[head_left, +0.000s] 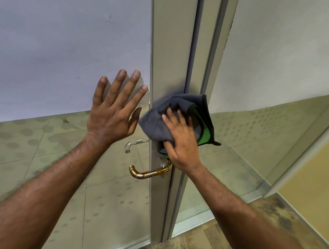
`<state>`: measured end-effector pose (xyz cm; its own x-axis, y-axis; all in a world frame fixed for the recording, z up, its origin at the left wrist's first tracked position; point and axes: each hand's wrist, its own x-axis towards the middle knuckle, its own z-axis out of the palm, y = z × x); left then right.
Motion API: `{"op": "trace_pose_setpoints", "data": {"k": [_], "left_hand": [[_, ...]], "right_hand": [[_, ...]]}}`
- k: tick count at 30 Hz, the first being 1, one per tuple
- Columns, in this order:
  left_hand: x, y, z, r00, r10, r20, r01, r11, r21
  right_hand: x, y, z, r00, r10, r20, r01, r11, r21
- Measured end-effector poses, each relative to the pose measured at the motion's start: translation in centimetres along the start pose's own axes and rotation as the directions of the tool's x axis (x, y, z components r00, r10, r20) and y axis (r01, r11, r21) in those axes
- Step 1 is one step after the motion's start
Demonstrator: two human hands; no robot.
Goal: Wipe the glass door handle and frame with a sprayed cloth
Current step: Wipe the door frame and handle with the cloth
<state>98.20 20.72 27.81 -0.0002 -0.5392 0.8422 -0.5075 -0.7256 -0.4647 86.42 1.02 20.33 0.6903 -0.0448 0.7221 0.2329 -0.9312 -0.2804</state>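
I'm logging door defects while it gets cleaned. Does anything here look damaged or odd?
Yes: the door handle below the right hand shows brown, rust-like patches along its shiny lever. The frame looks straight and undamaged.

handle [150, 173] unobstructed below, cloth [165, 117] covering frame [172, 50] above

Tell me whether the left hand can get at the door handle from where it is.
Probably yes. The left hand lies open and flat on the glass, empty, and the door handle juts out just below it, with nothing between; the right hand works the cloth higher up.
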Motion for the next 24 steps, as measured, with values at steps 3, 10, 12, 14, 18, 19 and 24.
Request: {"op": "trace_pose_setpoints", "data": {"k": [3, 10, 12, 14, 18, 19, 24], "left_hand": [[0.0, 0.0, 0.0, 1.0, 0.009, 0.007, -0.009, 1.0, 0.004], [0.2, -0.1, 0.0, 1.0, 0.007, 0.015, -0.007, 1.0, 0.014], [0.1, -0.1, 0.0, 1.0, 0.008, 0.012, -0.008, 1.0, 0.006], [0.1, -0.1, 0.0, 1.0, 0.005, 0.002, -0.005, 1.0, 0.006], [0.1, 0.1, 0.1, 1.0, 0.003, -0.001, -0.003, 1.0, 0.008], [0.2, 0.2, 0.1, 1.0, 0.004, 0.003, -0.004, 1.0, 0.005], [0.2, 0.1, 0.1, 1.0, -0.002, 0.007, 0.002, 1.0, 0.005]], "right_hand": [[-2.6, 1.9, 0.0, 0.998, 0.015, 0.064, -0.009, 0.996, -0.089], [1.3, -0.6, -0.5, 0.981, 0.132, -0.142, -0.116, 0.986, 0.117], [2.1, -1.0, -0.7, 0.984, 0.107, -0.139, -0.09, 0.989, 0.118], [1.4, -0.7, -0.6, 0.997, 0.04, -0.059, -0.036, 0.997, 0.068], [-2.9, 1.7, -0.2, 0.989, -0.038, 0.144, 0.046, 0.997, -0.054], [-3.9, 2.4, -0.1, 0.988, -0.026, 0.155, 0.039, 0.996, -0.085], [-4.2, 2.3, 0.5, 0.995, 0.088, 0.055, -0.081, 0.991, -0.105]]}}
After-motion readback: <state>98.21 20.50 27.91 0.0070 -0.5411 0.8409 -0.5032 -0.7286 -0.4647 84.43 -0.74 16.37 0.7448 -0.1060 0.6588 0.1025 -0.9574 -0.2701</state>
